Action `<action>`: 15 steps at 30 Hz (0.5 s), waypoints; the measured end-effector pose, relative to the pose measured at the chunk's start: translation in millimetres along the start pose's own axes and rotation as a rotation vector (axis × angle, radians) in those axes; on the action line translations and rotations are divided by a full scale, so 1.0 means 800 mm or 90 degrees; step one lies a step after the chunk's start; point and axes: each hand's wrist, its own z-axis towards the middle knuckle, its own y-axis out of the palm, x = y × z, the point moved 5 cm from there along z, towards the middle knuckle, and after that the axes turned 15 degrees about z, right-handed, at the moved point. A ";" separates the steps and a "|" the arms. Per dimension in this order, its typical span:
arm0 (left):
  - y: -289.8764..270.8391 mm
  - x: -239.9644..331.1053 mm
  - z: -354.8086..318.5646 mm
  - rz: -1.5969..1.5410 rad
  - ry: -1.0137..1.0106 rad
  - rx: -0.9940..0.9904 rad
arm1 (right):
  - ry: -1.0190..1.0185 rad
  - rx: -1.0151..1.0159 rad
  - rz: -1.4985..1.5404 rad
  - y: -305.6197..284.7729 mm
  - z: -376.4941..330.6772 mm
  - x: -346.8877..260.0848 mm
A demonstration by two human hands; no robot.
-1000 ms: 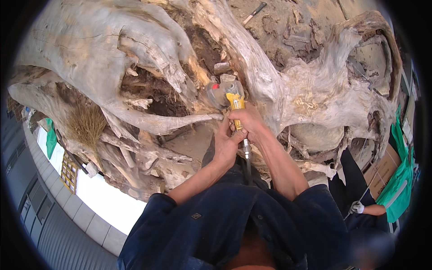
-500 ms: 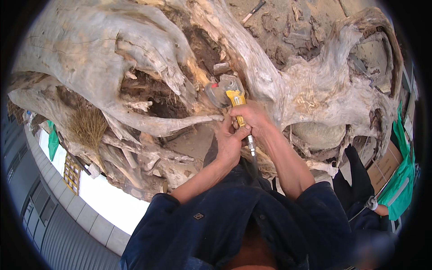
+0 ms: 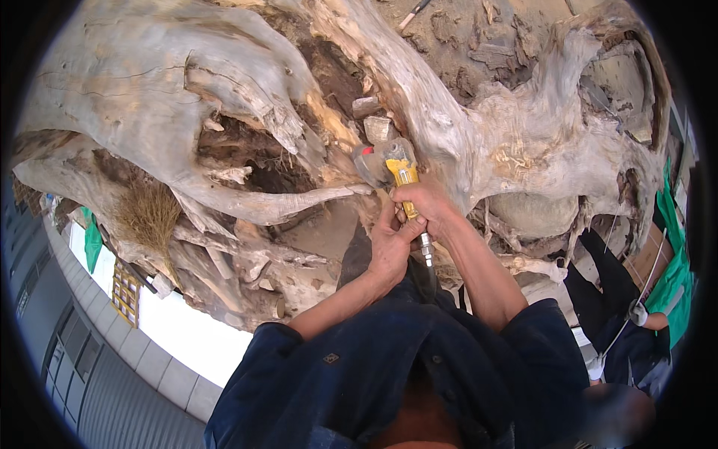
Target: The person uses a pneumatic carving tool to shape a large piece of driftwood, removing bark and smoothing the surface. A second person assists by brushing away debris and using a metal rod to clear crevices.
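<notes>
- Both hands clasped round one tool: a yellow-bodied, metal-headed air grinder (image 3: pixel 400 170) with a grey guard and a red spot on its head.
- Right hand (image 3: pixel 425 203) closed about the yellow barrel, just behind the head; grip full, fingers wrapped.
- Left hand (image 3: pixel 389 247) closed lower down, below and a little to the left of the right, over the rear of the barrel beside the silver hose coupling (image 3: pixel 426 253).
- Long axis of the tool running from the coupling near the body up and slightly leftward to the head, so the working end lies ahead of both hands, away from the body.
- Right hand the nearer one to the head; left hand the nearer one to the hose end.
- Head of the tool set against a huge, weathered, pale grey gnarled tree root (image 3: pixel 187 97), at a yellowish raw patch beside a dark hollow; exact contact hard to tell.
- Small grey stone lumps (image 3: pixel 374 120) lodged in the wood just above the head.
- Dry straw-coloured broom head (image 3: pixel 149 213) well off to the left.
- Another person in dark clothes with a white glove (image 3: pixel 637 313) at the lower right, well apart.
</notes>
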 end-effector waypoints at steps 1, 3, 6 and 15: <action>0.004 -0.009 -0.007 0.012 -0.022 -0.006 | -0.002 0.009 0.013 -0.008 -0.006 0.007; 0.013 -0.021 -0.016 -0.006 -0.017 0.003 | 0.003 0.030 0.010 -0.020 -0.018 0.015; 0.012 -0.035 -0.016 0.037 -0.007 0.014 | -0.002 0.036 0.031 -0.027 -0.024 0.022; -0.003 -0.028 -0.011 0.044 -0.016 -0.006 | -0.028 0.001 0.027 -0.012 -0.014 0.019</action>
